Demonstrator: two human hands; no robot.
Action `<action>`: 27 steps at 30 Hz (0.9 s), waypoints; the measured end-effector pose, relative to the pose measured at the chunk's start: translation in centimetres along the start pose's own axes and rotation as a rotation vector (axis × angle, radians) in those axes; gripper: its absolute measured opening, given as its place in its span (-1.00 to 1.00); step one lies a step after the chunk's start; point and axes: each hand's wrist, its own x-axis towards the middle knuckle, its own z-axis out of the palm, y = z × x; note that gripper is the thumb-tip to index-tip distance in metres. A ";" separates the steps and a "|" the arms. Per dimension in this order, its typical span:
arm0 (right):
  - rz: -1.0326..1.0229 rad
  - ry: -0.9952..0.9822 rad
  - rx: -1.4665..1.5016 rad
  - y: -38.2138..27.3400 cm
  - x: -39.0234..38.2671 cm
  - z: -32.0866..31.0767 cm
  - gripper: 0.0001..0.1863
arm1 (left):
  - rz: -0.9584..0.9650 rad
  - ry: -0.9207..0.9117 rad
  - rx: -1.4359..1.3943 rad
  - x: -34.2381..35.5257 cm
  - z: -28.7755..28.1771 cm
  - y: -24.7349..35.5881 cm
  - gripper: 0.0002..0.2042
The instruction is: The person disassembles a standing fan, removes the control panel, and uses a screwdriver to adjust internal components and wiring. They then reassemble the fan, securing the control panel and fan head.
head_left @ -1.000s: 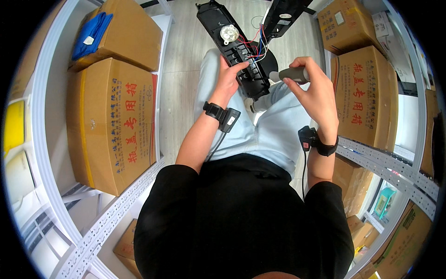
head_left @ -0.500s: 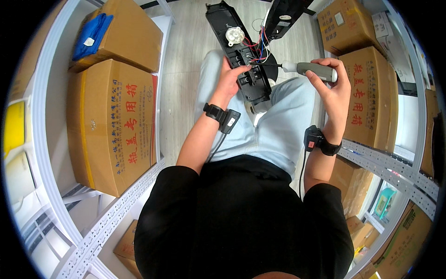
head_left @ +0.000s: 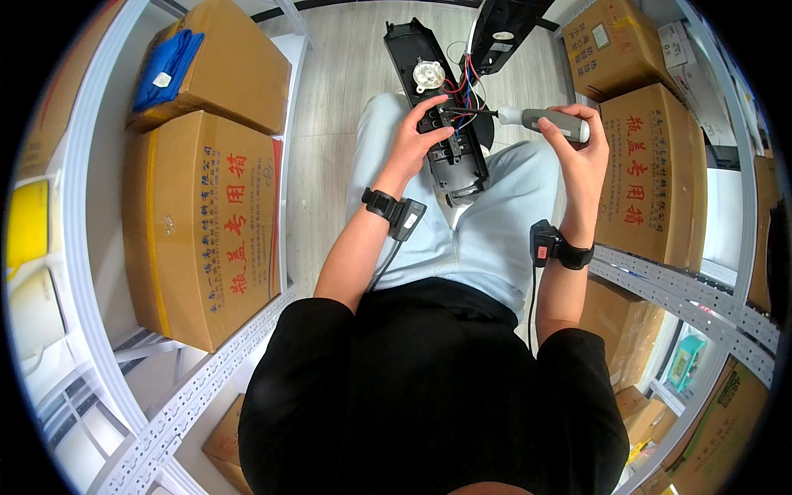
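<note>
A long black plastic housing rests tilted over my legs, with a pale round part near its top and red, blue and white wires running to a second black piece behind it. My left hand grips the housing, its fingertips on the middle section. My right hand is closed round the grey handle of a screwdriver, held sideways with its shaft pointing left into the housing near my left fingertips; the exact spot of the tip is too small to tell. Both wrists wear black strapped devices with cables.
White perforated shelving flanks me on both sides, loaded with cardboard boxes. A folded blue cloth lies on the upper left box. A yellow item is at the far left. Below me are pale floor and my legs.
The housing has moved right and down. My left fingers have shifted up on it. My right hand has turned the screwdriver, so its shaft now points left into the housing.
</note>
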 end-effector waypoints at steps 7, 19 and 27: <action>0.022 0.022 0.045 0.7 0.0 -0.3 -0.70 | 0.060 0.004 0.128 0.2 -0.2 -0.8 -0.71; 0.250 0.203 0.643 4.9 0.5 -2.1 -0.77 | 0.068 0.098 0.122 0.5 -1.0 -1.7 -0.81; 0.639 0.015 1.723 12.3 -1.9 -0.8 -0.52 | 0.031 0.124 0.095 0.2 -0.8 -0.8 -0.81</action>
